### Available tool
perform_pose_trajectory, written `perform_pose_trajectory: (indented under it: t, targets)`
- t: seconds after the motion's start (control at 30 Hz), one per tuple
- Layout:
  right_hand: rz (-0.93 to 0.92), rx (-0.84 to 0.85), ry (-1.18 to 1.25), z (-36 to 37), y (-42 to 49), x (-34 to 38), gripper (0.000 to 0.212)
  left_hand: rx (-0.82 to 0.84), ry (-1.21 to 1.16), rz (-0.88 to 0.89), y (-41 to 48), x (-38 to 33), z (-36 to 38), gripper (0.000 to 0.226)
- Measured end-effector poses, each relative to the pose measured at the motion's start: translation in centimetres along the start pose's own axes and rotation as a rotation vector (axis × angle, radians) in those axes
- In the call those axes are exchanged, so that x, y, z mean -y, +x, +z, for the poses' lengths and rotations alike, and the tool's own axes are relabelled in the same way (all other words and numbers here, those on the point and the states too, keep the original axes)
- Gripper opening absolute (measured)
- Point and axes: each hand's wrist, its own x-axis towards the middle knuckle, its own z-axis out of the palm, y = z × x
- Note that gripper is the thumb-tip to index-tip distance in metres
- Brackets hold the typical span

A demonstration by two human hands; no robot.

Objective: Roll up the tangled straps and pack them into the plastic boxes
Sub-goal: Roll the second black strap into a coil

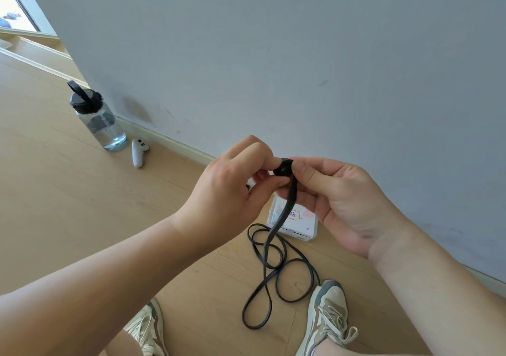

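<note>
Rising just behind the plastic box, a grey wall is seen filling most of the view. The box is laid flat on a wooden floor, close to the skirting. Above the box, the left hand and the right hand are held together in the air. A left sneaker and a right sneaker are planted on the floor on the near side of the box. A clear water bottle with a black lid is stood upright well to the left of the box, by the wall. A black strap is hung from the hands across the box's top. Its slack is spread in loose loops on the floor just in front of the box, between the sneakers. A white controller is laid to the left of the box, just beside the bottle. Above the box, a small tight coil of the strap's end is pinched between the left thumb and forefinger on one side and the right thumb and fingertips on the other. The remaining fingers are curled in.
</note>
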Motion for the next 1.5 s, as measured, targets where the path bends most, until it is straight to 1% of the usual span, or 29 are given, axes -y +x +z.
perform_pose_trajectory:
  t: [0.07,0.1,0.17,0.23,0.3,0.33,0.4,0.47,0.53,0.6,0.67,0.73,0.83,0.93,1.0,1.1,1.13,1.2,1.27,1.37,1.5]
  targets:
    - [0.036,0.027,-0.042,0.0,0.0,-0.2,0.027,0.006,-0.013,-0.014,-0.2,0.1,0.1,0.018]
    - [0.032,0.018,-0.101,-0.1,0.0,-0.3,0.024,0.026,-0.039,-0.036,-0.2,0.1,0.1,0.019]
    - [-0.029,-0.055,-0.314,-0.4,0.1,-0.4,0.018,0.103,-0.102,-0.087,-0.2,0.2,0.1,0.016]
    - [-0.093,-0.128,-0.544,-0.7,0.0,-0.4,0.015,0.189,-0.129,-0.099,-0.1,0.2,0.0,0.008]
    - [-0.128,-0.13,-0.684,-0.7,-0.1,-0.2,0.013,0.227,-0.144,-0.139,-0.1,0.0,-0.1,0.005]
    - [-0.136,-0.122,-0.713,-0.7,-0.2,-0.1,0.013,0.23,-0.15,-0.187,-0.1,-0.1,-0.2,0.007]
    - [-0.154,-0.127,-0.684,-0.5,-0.3,-0.1,0.01,0.211,-0.155,-0.271,-0.1,-0.4,-0.3,0.019]
    - [-0.165,-0.143,-0.558,-0.2,-0.3,-0.2,0.008,0.176,-0.167,-0.294,0.0,-0.8,-0.4,0.026]
    - [-0.149,-0.157,-0.377,0.1,-0.1,-0.3,0.008,0.12,-0.226,-0.347,0.2,-1.1,-0.5,0.022]
    - [-0.126,-0.178,-0.22,0.3,0.0,-0.3,0.017,0.07,-0.305,-0.458,0.3,-1.4,-0.5,0.021]
    - [-0.122,-0.163,-0.128,0.4,0.0,-0.3,0.022,0.024,-0.404,-0.548,0.5,-1.5,-0.5,0.021]
    - [-0.141,-0.128,-0.088,0.6,-0.2,-0.5,0.024,-0.024,-0.515,-0.598,0.6,-1.6,-0.6,0.018]
    - [-0.214,-0.139,-0.126,1.0,-0.2,-0.8,0.024,-0.056,-0.647,-0.658,0.5,-1.7,-0.6,0.013]
    - [-0.261,-0.173,-0.218,1.0,-0.2,-0.8,0.018,-0.007,-0.665,-0.697,0.2,-2.1,-0.5,0.008]
    - [-0.278,-0.182,-0.312,0.7,-0.2,-0.7,0.019,0.039,-0.577,-0.705,0.3,-2.1,-0.7,0.007]
    - [-0.326,-0.178,-0.526,0.2,-0.1,-0.5,0.02,0.116,-0.313,-0.624,0.7,-1.9,-1.1,0.01]
    - [-0.337,-0.167,-0.577,0.2,0.0,-0.4,0.02,0.128,-0.3,-0.615,0.8,-1.9,-1.2,0.013]
    - [-0.343,-0.135,-0.636,0.1,0.0,-0.2,0.019,0.159,-0.36,-0.623,0.8,-1.9,-1.3,0.028]
    - [-0.338,-0.128,-0.579,0.2,-0.1,0.1,0.017,0.172,-0.433,-0.627,0.9,-1.8,-1.4,0.032]
    - [-0.309,-0.162,-0.349,0.3,-0.1,0.0,0.017,0.144,-0.535,-0.655,1.0,-1.5,-1.7,0.028]
    - [-0.283,-0.138,-0.283,0.7,-0.1,-0.5,0.018,0.084,-0.611,-0.704,1.0,-1.4,-1.6,0.023]
